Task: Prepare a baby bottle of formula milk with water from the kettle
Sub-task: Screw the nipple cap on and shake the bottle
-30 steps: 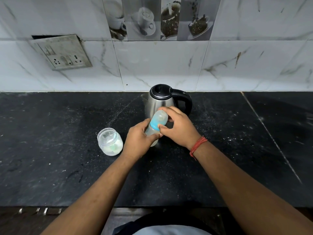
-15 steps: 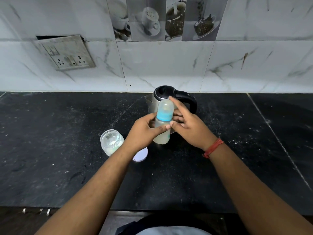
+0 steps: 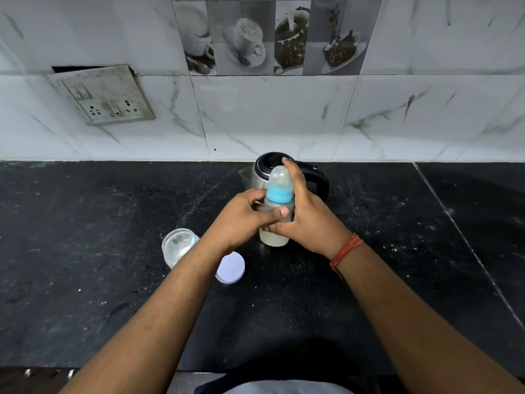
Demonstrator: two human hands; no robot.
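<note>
Baby bottle (image 3: pixel 277 216) upright before kettle (image 3: pixel 262 173), cloudy liquid inside, cap on; left hand (image 3: pixel 241 220) and right hand (image 3: pixel 305 220) fingers wrapped round it; open jar (image 3: pixel 177 248), white powder, on bench (image 3: pixel 85 237)

The baby bottle (image 3: pixel 277 211) stands upright, its clear body holding cloudy pale liquid, a blue collar and a translucent domed cap on top. Directly behind it sits the steel kettle (image 3: pixel 255 174), black lid shut, black handle to the right. To the left, an open clear formula jar (image 3: pixel 177 247) stands, its white lid (image 3: pixel 231 268) flat nearby.
</note>
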